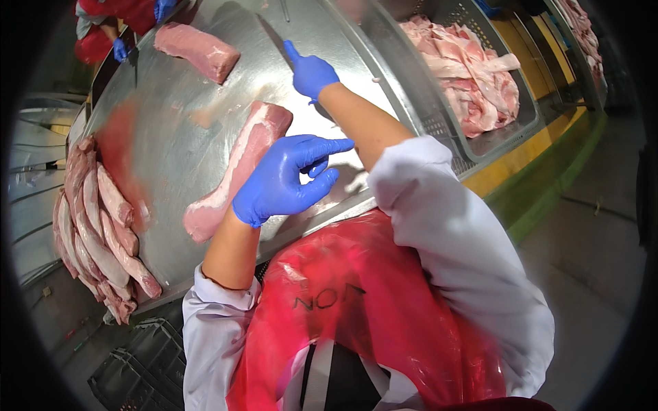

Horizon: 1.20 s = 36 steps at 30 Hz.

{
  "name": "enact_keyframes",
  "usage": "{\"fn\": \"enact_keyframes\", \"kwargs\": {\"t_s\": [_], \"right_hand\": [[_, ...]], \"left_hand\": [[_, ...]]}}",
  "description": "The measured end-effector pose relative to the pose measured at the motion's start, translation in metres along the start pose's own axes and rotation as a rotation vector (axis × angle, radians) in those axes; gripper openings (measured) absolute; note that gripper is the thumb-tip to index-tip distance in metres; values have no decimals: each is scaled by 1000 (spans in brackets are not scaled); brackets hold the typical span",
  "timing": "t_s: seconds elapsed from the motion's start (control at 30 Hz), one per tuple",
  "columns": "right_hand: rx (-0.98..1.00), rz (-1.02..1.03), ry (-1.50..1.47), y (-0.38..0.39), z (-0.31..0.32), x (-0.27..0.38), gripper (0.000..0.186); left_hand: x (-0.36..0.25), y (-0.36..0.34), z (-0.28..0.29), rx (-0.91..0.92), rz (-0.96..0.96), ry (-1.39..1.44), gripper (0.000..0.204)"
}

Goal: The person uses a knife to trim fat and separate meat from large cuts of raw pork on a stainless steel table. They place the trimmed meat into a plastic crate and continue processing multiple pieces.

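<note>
My right hand, in a blue glove, is stretched out over the metal table. It is closed around a knife, the forefinger laid along it and the blade pointing away to the far left. My left hand, also gloved in blue, is in front of a long pork loin and hides part of it. Its thumb and forefinger are apart with nothing between them, while other fingers curl. I cannot tell whether it touches the meat. A second loin piece lies farther back.
Several long meat strips are heaped at the table's left edge. A grey perforated crate of pale trimmings stands on the right. Another person's gloved hand with a knife shows far left. Black crates stand below.
</note>
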State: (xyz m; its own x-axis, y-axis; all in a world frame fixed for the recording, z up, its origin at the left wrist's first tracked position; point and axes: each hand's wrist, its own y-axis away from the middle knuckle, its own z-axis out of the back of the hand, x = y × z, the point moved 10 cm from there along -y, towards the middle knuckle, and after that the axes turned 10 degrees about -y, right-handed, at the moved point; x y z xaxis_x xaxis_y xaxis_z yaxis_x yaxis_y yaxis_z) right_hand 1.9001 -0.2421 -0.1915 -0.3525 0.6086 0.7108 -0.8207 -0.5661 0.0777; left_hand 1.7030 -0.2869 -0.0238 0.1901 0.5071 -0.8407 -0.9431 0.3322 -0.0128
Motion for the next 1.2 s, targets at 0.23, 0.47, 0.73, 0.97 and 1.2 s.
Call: {"fn": "enact_keyframes", "kwargs": {"t_s": [0.23, 0.47, 0.73, 0.97, 1.2], "right_hand": [[-40, -270, -750, 87, -25, -73, 80], [-46, -439, -868, 136, -71, -88, 80], [77, -281, -865, 126, -83, -50, 82], [296, -197, -714, 100, -111, -11, 79], [394, -186, -750, 117, -127, -8, 80]], "left_hand": [[166, 61, 57, -484, 444, -137, 16], [257, 2, 64, -310, 703, -902, 42], [324, 21, 87, -448, 784, -444, 30], [312, 12, 83, -488, 749, -259, 31], [332, 1, 95, -394, 724, -456, 30]]}}
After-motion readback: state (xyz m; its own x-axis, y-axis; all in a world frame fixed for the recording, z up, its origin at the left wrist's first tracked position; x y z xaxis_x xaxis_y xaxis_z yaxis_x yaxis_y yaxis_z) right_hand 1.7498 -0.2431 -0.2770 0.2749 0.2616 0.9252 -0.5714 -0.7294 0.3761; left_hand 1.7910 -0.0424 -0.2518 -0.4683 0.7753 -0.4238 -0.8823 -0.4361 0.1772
